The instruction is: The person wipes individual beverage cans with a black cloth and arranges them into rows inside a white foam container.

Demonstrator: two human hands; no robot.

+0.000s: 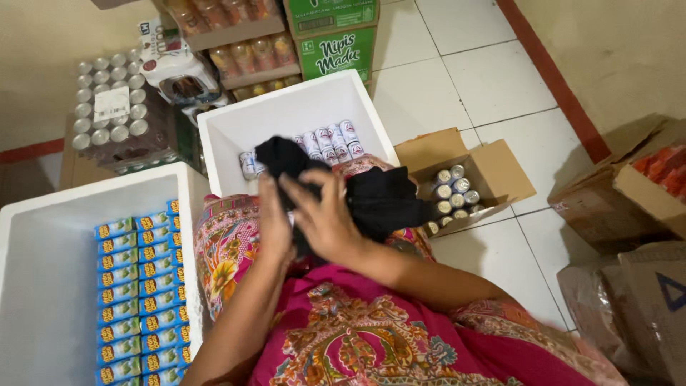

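Both my hands are raised together in front of me on a black cloth [379, 200]. My left hand [275, 225] has its fingers closed on the cloth's left part. My right hand [325, 218] lies over it with fingers spread, pressing the cloth. The cloth bunches out to the right and up toward a white foam box [221, 136] holding several white cans [332, 141]. My pink patterned dress fills the bottom of the view.
A second white foam box [43, 229] at left holds rows of blue and yellow cartons [139, 286]. An open cardboard box [500, 168] with several cans stands at right. Shrink-wrapped cans [107, 100], green cartons [336, 50] and drink trays are behind; more cardboard boxes [629, 193] at far right.
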